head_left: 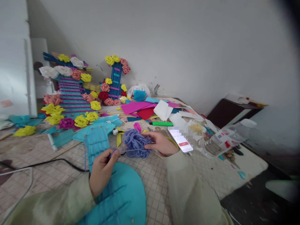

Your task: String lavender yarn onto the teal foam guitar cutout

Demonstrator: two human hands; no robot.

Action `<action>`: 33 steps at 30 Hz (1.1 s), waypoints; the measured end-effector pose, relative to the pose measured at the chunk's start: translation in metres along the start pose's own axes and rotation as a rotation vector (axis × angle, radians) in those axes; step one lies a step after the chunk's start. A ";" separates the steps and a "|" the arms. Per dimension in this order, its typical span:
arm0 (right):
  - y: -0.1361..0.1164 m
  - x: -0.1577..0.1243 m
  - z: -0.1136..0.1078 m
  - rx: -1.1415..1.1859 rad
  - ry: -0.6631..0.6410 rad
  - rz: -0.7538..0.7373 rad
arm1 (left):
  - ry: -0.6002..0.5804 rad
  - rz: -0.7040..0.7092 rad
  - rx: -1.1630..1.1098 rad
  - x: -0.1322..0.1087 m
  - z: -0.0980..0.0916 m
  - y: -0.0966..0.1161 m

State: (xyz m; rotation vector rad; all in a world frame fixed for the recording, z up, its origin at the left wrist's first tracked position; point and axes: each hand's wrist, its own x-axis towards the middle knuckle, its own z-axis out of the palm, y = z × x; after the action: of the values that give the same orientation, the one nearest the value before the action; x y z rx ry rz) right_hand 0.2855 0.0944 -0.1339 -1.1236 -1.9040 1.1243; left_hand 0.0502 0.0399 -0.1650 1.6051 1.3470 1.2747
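Note:
A loose ball of purple yarn (pixel 136 143) lies on the table, and my right hand (pixel 161 143) is closed on its right side with thumb and fingers. My left hand (pixel 103 170) pinches a strand of the same yarn over a turquoise guitar-shaped board (pixel 131 184). From the pinch the strand runs across to the ball. Rows of thread cross the board's neck (pixel 96 142) and its lower body. Part of the board is hidden under my left hand and sleeve.
Two flower-trimmed pieces (pixel 72 97) (pixel 116 81) lean at the back wall. Coloured paper (pixel 136 107), a green cutter (pixel 161 124), a phone (pixel 180 140) and a plastic bottle (pixel 225 140) lie beyond and to the right. A black cable (pixel 58 160) crosses the left side.

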 end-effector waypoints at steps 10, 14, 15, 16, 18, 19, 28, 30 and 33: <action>-0.012 0.003 0.015 -0.170 0.266 -0.009 | -0.041 0.058 -0.003 -0.004 0.000 0.007; -0.010 0.008 0.029 -0.299 0.423 -0.032 | -0.110 0.113 0.027 -0.009 0.000 0.010; -0.009 0.009 0.030 -0.326 0.446 -0.050 | -0.115 0.122 0.035 -0.010 -0.001 0.010; -0.008 0.010 0.031 -0.349 0.467 -0.069 | -0.115 0.129 0.044 -0.011 -0.001 0.010; -0.007 0.011 0.030 -0.381 0.513 -0.098 | -0.104 0.138 0.061 -0.012 -0.002 0.009; -0.006 0.012 0.027 -0.389 0.536 -0.105 | -0.098 0.139 0.069 -0.013 -0.002 0.008; 0.006 0.009 -0.014 -0.184 0.720 0.005 | -0.104 0.112 0.072 -0.009 -0.002 0.010; 0.011 0.009 -0.014 -0.077 0.688 0.062 | -0.105 0.099 0.064 -0.007 -0.001 0.008; 0.014 0.008 -0.008 0.121 0.590 0.122 | -0.095 0.077 0.060 -0.005 -0.001 0.006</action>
State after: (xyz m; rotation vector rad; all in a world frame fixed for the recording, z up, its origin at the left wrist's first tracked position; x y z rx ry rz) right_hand 0.2936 0.1084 -0.1427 -1.3356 -1.3104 0.8321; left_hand 0.0513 0.0332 -0.1606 1.7513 1.2872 1.1971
